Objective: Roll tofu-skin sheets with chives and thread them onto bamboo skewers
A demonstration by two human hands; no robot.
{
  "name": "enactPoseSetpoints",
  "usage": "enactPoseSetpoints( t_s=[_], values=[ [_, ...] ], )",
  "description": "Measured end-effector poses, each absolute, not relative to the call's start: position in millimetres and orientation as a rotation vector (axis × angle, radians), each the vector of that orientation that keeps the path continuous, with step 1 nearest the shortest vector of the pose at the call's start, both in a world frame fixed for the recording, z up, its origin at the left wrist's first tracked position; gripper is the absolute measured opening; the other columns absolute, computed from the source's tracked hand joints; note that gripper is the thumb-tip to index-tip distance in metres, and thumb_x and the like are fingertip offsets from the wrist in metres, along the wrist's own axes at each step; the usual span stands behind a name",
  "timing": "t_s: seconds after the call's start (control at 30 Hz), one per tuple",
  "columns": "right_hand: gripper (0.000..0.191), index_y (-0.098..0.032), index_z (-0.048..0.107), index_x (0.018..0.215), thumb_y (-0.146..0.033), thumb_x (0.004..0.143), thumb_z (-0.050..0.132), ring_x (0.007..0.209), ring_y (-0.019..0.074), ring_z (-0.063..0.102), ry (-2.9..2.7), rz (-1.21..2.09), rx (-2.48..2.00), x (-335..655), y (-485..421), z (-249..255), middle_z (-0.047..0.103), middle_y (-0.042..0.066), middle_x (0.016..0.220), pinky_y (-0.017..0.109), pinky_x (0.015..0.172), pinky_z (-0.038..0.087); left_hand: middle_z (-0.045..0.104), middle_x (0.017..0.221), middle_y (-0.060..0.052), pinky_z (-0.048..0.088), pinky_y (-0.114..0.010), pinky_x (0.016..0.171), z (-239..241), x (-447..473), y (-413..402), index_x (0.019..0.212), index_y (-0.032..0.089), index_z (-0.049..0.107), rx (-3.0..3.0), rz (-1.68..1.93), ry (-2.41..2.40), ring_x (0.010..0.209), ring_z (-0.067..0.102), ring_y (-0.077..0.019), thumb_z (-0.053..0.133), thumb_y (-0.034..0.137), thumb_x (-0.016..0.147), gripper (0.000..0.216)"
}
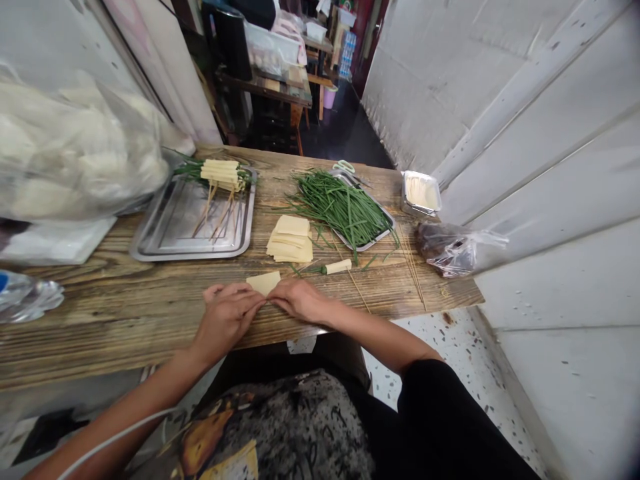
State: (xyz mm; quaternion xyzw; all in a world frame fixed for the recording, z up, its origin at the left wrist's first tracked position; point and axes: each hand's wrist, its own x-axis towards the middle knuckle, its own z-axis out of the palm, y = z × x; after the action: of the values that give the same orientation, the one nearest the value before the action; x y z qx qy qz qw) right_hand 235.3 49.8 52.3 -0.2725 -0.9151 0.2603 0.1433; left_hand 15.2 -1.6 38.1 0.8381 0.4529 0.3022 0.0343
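A pale yellow tofu skin sheet (265, 283) lies at the table's front, its near edge between my two hands. My left hand (227, 312) is closed with its fingertips on the sheet's near left side. From the right, my right hand (299, 300) pinches the near edge, and the fingertips of both hands almost meet. Whatever is under the fingers is hidden. Just beyond my right hand lies a tofu skin roll (338, 267) with green chives poking from its left end. Behind the sheet sits a stack of tofu skin sheets (290, 240).
Chives (345, 207) heap over a metal tray at the back right, with scissors (344, 167) behind. Skewered rolls (220, 173) rest in a steel tray (190, 255) at left. Bamboo skewers (413, 270), a bagged dark item (445, 250) and a foil box (421, 193) stand right.
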Motion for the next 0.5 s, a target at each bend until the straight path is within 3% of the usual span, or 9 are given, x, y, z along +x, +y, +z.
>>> enactPoseSetpoints(
  t_s=[0.2,0.37,0.5],
  values=[
    [0.024,-0.015,0.07,0.119,-0.026,0.111,0.05,0.104,0.0214,0.061,-2.703,0.182,-0.81,247,27,56,0.072,0.013,0.115,0.035,0.092,0.049,0.083,0.085,0.001,0.036,-0.046,0.091,36,13,7,0.092,0.032,0.08,2.566,0.877,1.378,0.094,0.072,-0.0231,0.05,0.036,0.106,0.033],
    [0.029,-0.013,0.069,0.124,-0.015,0.11,0.044,0.112,0.023,0.059,-2.77,-0.081,-0.622,248,19,37,0.072,0.015,0.126,0.038,0.093,0.05,0.083,0.085,0.001,0.036,-0.046,0.09,36,10,11,0.09,0.031,0.08,2.54,0.879,1.347,0.091,0.072,-0.0241,0.052,0.036,0.106,0.032],
    [0.028,-0.012,0.069,0.117,-0.015,0.111,0.042,0.103,0.0216,0.06,-2.793,-0.091,-0.648,241,26,30,0.073,0.013,0.111,0.036,0.091,0.05,0.083,0.086,0.0,0.036,-0.047,0.09,37,11,11,0.089,0.03,0.079,2.545,0.878,1.358,0.091,0.072,-0.0239,0.05,0.038,0.107,0.035]
  ],
)
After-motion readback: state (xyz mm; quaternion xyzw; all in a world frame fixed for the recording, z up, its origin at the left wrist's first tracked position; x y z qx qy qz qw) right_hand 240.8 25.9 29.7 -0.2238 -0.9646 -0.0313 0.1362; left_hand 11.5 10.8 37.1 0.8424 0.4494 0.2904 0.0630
